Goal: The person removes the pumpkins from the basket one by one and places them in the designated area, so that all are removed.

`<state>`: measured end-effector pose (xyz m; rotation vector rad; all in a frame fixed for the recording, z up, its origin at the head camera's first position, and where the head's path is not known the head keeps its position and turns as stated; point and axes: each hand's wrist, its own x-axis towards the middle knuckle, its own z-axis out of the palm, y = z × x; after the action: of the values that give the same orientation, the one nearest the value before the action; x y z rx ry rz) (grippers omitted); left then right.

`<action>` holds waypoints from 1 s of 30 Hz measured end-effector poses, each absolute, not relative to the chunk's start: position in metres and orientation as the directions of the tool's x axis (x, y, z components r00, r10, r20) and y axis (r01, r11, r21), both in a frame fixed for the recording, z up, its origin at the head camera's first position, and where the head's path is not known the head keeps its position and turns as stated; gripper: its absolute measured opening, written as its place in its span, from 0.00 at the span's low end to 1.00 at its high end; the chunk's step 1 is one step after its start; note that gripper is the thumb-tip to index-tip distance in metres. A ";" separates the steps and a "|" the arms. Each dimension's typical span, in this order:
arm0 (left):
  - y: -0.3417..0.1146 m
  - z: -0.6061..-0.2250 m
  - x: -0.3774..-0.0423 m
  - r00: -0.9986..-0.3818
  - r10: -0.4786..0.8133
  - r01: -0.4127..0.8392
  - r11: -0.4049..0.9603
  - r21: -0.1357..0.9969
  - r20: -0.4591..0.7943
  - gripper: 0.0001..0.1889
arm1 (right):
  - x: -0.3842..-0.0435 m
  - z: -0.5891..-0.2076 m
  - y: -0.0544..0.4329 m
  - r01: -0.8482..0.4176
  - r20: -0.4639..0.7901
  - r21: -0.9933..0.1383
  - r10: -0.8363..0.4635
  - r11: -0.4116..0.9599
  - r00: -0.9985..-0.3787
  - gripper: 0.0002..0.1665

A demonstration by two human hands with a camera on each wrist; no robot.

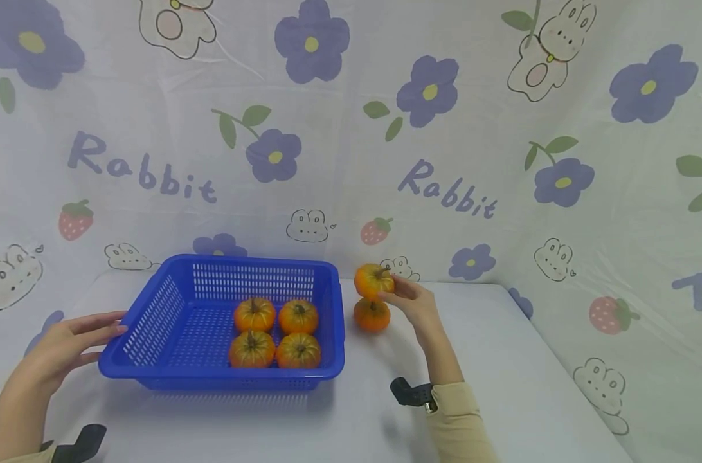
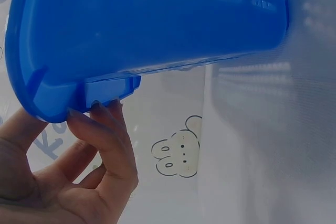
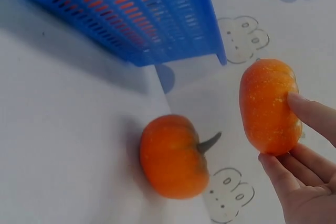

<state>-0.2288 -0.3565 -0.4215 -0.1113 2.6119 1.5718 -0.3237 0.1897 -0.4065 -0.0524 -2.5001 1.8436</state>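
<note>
My right hand (image 1: 416,307) pinches a small orange pumpkin (image 1: 369,281) between thumb and fingertips, raised off the table to the right of the basket. In the right wrist view the held pumpkin (image 3: 269,107) is apart from a second small pumpkin (image 3: 172,157), which sits on the table with its dark stem showing. At the left end of the blue plastic basket (image 1: 224,372), my left hand (image 1: 67,344) grips the rim, its fingertips under the edge in the left wrist view. Several pumpkins (image 1: 254,315) stand in the right half of the basket.
A white table (image 1: 478,379) carries the basket and the loose pumpkin. Behind and to the right hangs a white cloth (image 1: 339,193) printed with rabbits, flowers and strawberries. The basket's slotted walls (image 1: 252,276) rise above the pumpkins' bases.
</note>
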 end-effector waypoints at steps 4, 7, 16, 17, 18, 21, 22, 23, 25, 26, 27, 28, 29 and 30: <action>-0.356 -0.420 -0.228 -0.993 -0.014 -0.112 0.469 0.876 -0.119 0.36 | -0.325 -0.410 0.200 0.033 -0.012 -0.953 0.073 0.301 -0.997 0.37; -0.356 -0.420 -0.228 -0.992 -0.018 -0.119 0.473 0.873 -0.126 0.36 | -0.326 -0.414 0.207 0.051 -0.024 -0.953 0.093 0.299 -0.995 0.37; -0.357 -0.421 -0.231 -0.991 -0.027 -0.129 0.476 0.870 -0.132 0.39 | -0.326 -0.425 0.226 0.116 -0.065 -0.949 0.178 0.293 -0.982 0.38; -0.357 -0.422 -0.231 -0.991 -0.026 -0.128 0.476 0.870 -0.131 0.39 | -0.325 -0.427 0.228 0.126 -0.072 -0.948 0.189 0.292 -0.979 0.38; -0.357 -0.422 -0.231 -0.991 -0.025 -0.126 0.475 0.871 -0.130 0.39 | -0.325 -0.429 0.230 0.135 -0.078 -0.946 0.198 0.293 -0.977 0.38; -0.358 -0.423 -0.231 -0.992 -0.022 -0.123 0.469 0.874 -0.128 0.39 | -0.324 -0.433 0.234 0.146 -0.085 -0.944 0.212 0.296 -0.974 0.37; -0.358 -0.423 -0.231 -0.992 -0.021 -0.122 0.468 0.875 -0.126 0.39 | -0.324 -0.435 0.235 0.148 -0.086 -0.945 0.216 0.293 -0.973 0.37; -0.358 -0.423 -0.231 -0.992 -0.021 -0.120 0.468 0.876 -0.125 0.39 | -0.324 -0.436 0.236 0.149 -0.086 -0.944 0.218 0.293 -0.972 0.37; -0.358 -0.423 -0.231 -0.992 -0.022 -0.118 0.468 0.876 -0.122 0.39 | -0.324 -0.439 0.239 0.151 -0.086 -0.944 0.220 0.294 -0.972 0.37; -0.358 -0.423 -0.231 -0.992 -0.022 -0.117 0.468 0.876 -0.121 0.39 | -0.324 -0.441 0.240 0.154 -0.089 -0.943 0.223 0.295 -0.971 0.37; -0.358 -0.423 -0.231 -0.992 -0.022 -0.117 0.468 0.876 -0.121 0.39 | -0.324 -0.442 0.241 0.153 -0.088 -0.944 0.223 0.292 -0.971 0.37; -0.358 -0.423 -0.231 -0.992 -0.023 -0.118 0.468 0.876 -0.121 0.39 | -0.324 -0.443 0.242 0.152 -0.087 -0.944 0.226 0.292 -0.970 0.37; -0.358 -0.423 -0.230 -0.992 -0.023 -0.118 0.468 0.876 -0.121 0.38 | -0.324 -0.444 0.243 0.153 -0.087 -0.944 0.227 0.293 -0.970 0.37; -0.357 -0.423 -0.230 -0.992 -0.023 -0.118 0.468 0.876 -0.121 0.38 | -0.324 -0.446 0.244 0.151 -0.084 -0.944 0.229 0.294 -0.970 0.37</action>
<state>-0.2303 -0.3573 -0.4233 -0.1262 2.6115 1.5698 -0.3238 0.2441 -0.4457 -0.3629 -2.4722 1.7916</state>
